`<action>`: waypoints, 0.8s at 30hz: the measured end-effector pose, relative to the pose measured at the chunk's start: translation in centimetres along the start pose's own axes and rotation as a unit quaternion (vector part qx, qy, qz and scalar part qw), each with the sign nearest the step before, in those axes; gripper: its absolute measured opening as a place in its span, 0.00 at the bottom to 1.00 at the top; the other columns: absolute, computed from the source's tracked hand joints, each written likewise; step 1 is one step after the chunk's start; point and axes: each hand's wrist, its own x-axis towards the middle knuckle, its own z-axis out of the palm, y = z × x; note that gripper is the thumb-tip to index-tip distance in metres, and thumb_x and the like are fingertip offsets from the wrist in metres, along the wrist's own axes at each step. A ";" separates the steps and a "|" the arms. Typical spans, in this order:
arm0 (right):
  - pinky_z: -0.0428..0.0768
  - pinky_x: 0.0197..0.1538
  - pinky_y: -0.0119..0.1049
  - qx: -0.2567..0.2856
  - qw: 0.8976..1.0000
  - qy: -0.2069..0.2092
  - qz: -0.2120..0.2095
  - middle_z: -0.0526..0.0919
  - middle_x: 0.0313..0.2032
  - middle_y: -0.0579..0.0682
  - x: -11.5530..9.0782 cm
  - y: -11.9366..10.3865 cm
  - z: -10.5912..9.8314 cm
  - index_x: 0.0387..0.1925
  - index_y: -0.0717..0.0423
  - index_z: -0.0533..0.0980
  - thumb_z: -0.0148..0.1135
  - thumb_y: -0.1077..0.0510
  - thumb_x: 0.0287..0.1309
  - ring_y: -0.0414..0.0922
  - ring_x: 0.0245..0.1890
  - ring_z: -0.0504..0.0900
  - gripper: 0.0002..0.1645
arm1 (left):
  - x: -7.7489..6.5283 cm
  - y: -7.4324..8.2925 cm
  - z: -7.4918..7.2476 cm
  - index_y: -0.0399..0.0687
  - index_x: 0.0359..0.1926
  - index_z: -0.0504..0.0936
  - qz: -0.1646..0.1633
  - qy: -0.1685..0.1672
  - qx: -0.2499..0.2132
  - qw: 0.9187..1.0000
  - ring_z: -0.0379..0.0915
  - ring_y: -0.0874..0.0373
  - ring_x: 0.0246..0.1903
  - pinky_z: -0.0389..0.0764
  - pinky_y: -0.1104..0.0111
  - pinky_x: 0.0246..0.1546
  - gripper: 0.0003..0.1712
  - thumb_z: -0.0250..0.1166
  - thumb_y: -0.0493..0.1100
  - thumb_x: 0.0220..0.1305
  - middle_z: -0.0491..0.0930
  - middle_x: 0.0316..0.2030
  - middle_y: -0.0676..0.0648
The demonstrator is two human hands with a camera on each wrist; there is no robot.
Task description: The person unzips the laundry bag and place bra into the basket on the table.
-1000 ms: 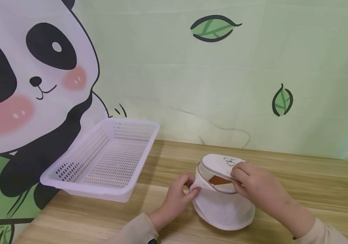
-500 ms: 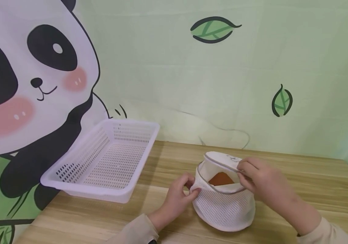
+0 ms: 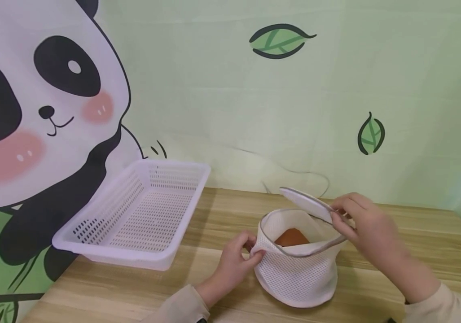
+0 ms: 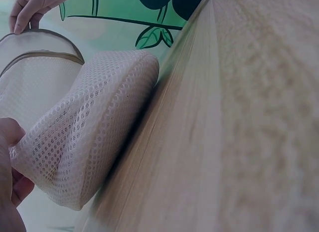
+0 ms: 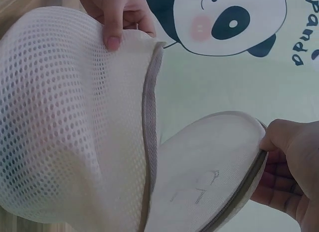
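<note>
A round white mesh bag stands on the wooden table, its zip lid lifted open at the back. Inside lies something orange. My left hand pinches the bag's left rim; the mesh bulges beside it in the left wrist view. My right hand pinches the lid's edge and holds it up and to the right. The right wrist view shows the lid swung away from the mesh wall, with the left hand's fingers on the rim.
A white perforated plastic basket sits on the table to the left, against the panda wall cloth. The green backdrop rises just behind the bag. Bare wood lies in front of the basket and right of the bag.
My right hand has lifted the lid up and back to the right, opening the bag wider and showing more of the orange thing. The left hand stays on the rim.
</note>
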 end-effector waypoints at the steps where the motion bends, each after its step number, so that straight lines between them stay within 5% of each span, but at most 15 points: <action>1: 0.79 0.26 0.25 0.004 1.000 0.001 0.013 0.82 0.32 0.50 0.0 0.1 -0.2 0.31 0.60 0.80 0.66 0.71 0.41 0.44 0.26 0.82 0.11 | 0.0 0.0 0.0 0.42 0.33 0.75 -0.002 0.000 -0.001 1.000 0.74 0.57 0.31 0.79 0.71 0.35 0.09 0.68 0.31 0.54 0.79 0.29 0.46; 12: 0.69 0.31 0.09 0.005 0.991 -0.008 0.131 0.83 0.32 0.54 -0.1 1.7 -1.7 0.32 0.61 0.80 0.65 0.68 0.48 0.49 0.28 0.81 0.06 | 0.0 0.1 -0.1 0.42 0.32 0.74 -0.013 0.001 -0.005 1.000 0.72 0.64 0.30 0.79 0.71 0.34 0.11 0.69 0.31 0.52 0.78 0.28 0.46; 19: 0.65 0.34 0.04 0.032 0.981 -0.004 0.191 0.83 0.34 0.60 -0.5 3.0 -2.7 0.34 0.65 0.80 0.63 0.68 0.51 0.09 0.34 0.61 0.06 | 0.0 0.2 -0.1 0.42 0.31 0.74 -0.027 -0.001 -0.010 1.000 0.71 0.65 0.31 0.79 0.71 0.34 0.11 0.69 0.32 0.52 0.78 0.29 0.46; 24: 0.65 0.32 0.05 0.035 0.970 -0.019 0.240 0.82 0.36 0.64 -1.3 4.2 -3.5 0.38 0.67 0.79 0.61 0.65 0.56 0.07 0.32 0.59 0.08 | 0.0 0.3 -0.1 0.42 0.32 0.74 -0.020 -0.002 -0.011 1.000 0.73 0.61 0.31 0.78 0.71 0.35 0.10 0.69 0.32 0.54 0.79 0.29 0.46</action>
